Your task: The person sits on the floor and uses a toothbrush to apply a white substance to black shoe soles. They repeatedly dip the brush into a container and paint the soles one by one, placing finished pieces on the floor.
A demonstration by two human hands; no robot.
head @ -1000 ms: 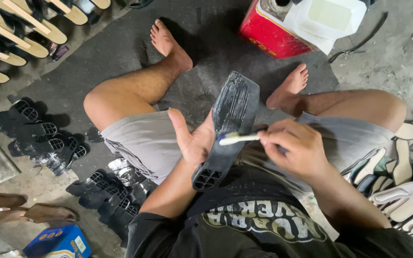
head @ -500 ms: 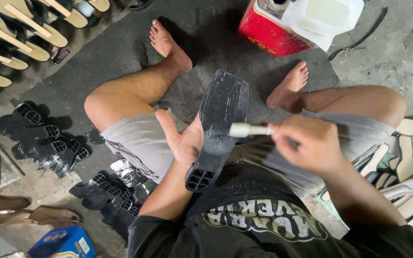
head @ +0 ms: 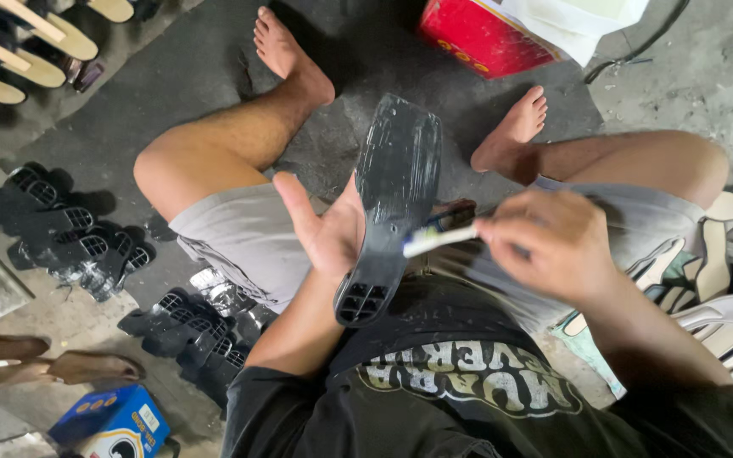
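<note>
Since half a second ago the black shoe sole (head: 394,203) has tipped so its shiny face turns more to the camera, and the brush (head: 437,235) has slid down onto its waist instead of riding above it. Left hand (head: 326,231): palm up, fingers spread and loose, not clenched; the sole rests along the palm edge, heel end with its square cells pointing toward the lap, toe end raised over the dark floor mat (head: 171,76). Likely cradled this way so the whole face stays bare for the brush. Right hand (head: 553,246): closed in a pinch on the pale brush handle, tip touching the sole's right edge; motion blur hides the finger detail. Person sits on the mat, legs apart, sole held between the knees above the lap. More black soles (head: 86,242) lie heaped by the left thigh, within easy reach. Tan sandals (head: 53,369) lower left; pale insoles (head: 19,51) in a row, upper left. Cut pale uppers (head: 723,288) stacked at the right thigh. Packages: red rectangular tin (head: 477,38) top centre with a white plastic jug (head: 587,21) leaning on it; small blue carton (head: 112,420) with white panels at the bottom left corner.
</note>
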